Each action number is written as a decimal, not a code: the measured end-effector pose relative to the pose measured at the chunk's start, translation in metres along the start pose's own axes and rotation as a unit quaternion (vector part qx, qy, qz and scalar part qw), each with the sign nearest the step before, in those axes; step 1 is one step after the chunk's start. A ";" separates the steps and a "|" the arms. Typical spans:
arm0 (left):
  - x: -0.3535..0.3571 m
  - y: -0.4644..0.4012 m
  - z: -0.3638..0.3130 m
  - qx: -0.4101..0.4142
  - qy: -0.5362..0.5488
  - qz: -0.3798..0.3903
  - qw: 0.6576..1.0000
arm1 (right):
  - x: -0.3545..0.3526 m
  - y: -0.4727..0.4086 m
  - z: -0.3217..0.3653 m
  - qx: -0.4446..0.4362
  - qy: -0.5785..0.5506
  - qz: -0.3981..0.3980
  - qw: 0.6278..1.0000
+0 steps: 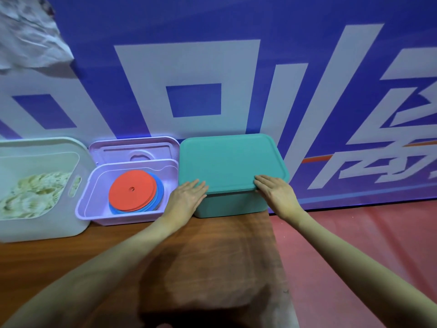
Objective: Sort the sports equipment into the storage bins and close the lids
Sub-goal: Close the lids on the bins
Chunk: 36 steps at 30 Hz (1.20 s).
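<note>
A teal storage bin (pixel 233 205) stands at the back of the wooden table with its teal lid (pixel 230 162) lying flat on top. My left hand (pixel 189 195) lies with straight fingers at the lid's near left corner. My right hand (pixel 274 192) rests flat on the lid's near right edge. To the left, an open lilac bin (pixel 94 204) holds a stack of flat discs, red (pixel 132 190) over blue. Its lilac lid (pixel 134 147) leans upright behind it against the wall.
A white bin (pixel 47 147) at the far left holds pale, whitish items. The wooden table (pixel 118 245) ends to the right of the teal bin, with red floor (pixel 366 233) beyond. A blue and white banner (pixel 212 67) covers the wall behind the bins.
</note>
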<state>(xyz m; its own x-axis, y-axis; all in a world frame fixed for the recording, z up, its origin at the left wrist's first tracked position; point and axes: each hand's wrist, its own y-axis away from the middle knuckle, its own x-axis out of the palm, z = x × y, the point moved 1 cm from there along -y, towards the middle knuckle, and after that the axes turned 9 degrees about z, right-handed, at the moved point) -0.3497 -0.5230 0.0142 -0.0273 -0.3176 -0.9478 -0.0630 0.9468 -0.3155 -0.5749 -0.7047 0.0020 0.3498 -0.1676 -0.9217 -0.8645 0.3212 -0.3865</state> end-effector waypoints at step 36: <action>-0.057 0.056 0.115 -0.233 0.139 0.111 0.956 | -0.004 -0.093 0.127 0.076 -0.098 0.101 0.987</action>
<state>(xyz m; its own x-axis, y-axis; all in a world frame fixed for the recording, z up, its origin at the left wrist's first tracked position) -0.2369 -0.4463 0.0455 -0.3507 -0.1739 -0.9202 -0.4602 0.8878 0.0076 -0.4502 -0.6160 0.0379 0.2519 0.0935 -0.9632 -0.8651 0.4678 -0.1809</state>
